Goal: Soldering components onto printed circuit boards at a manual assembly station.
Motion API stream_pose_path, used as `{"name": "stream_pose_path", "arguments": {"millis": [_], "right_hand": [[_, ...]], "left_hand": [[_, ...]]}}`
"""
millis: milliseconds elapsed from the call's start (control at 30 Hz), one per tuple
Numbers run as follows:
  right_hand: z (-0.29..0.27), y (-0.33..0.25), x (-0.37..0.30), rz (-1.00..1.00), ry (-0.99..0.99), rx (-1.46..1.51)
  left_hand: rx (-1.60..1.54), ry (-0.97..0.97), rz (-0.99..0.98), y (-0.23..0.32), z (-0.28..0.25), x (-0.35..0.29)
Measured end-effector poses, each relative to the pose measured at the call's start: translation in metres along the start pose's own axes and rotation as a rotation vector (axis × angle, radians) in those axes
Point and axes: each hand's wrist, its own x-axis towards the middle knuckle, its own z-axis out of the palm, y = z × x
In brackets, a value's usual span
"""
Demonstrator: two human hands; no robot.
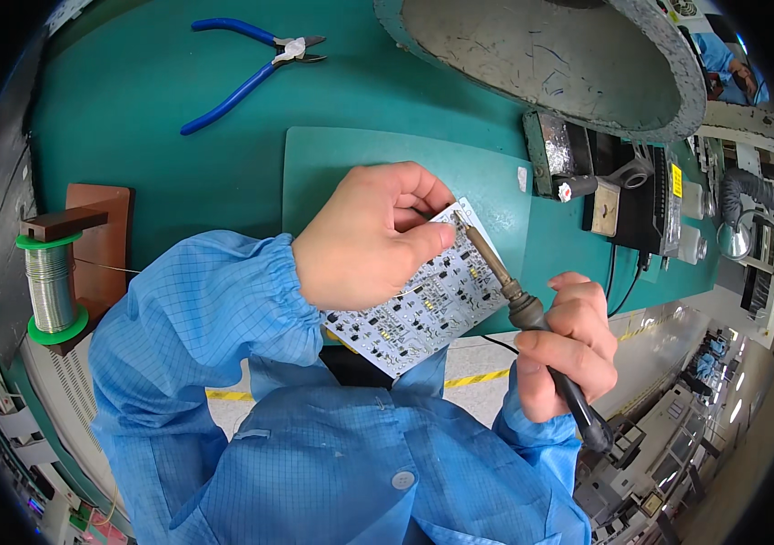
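A white circuit board (405,325) dotted with small components is tilted over the bench's near edge. My left hand (360,238) is closed at its far left side, thumb and fingers near the far corner; whether solder wire is also between them is hidden. In my right hand (570,350) is a soldering iron (525,311) with a black handle, pointing up and left. Its tip is at the board's far corner, close to my left thumb; contact cannot be made out. From a solder spool (49,289) with green flanges, thin wire runs toward my left sleeve.
Beneath the board lies a green mat (332,163) on the green bench (151,173). Blue-handled cutters (255,73) rest at the far left. A large worn fume hood (541,54) overhangs the back. The iron's station (628,195) stands at the right.
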Motion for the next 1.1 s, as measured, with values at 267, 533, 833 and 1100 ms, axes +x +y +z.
{"name": "stream_pose_path", "arguments": {"millis": [267,533,833,1100], "right_hand": [[0.003,-0.001,0.004,-0.041,0.032,-0.022],[0.001,-0.004,0.006,-0.094,0.028,-0.080],[-0.004,0.012,-0.023,0.004,0.289,-0.135],[0.009,0.030,-0.045,0.341,0.416,0.161]], "left_hand": [[0.018,-0.003,-0.004,0.001,0.000,0.000],[0.045,-0.013,-0.008,0.000,0.001,0.001],[-0.002,0.016,-0.008,-0.002,-0.002,0.000],[-0.098,-0.068,0.007,0.015,0.006,-0.014]]}}
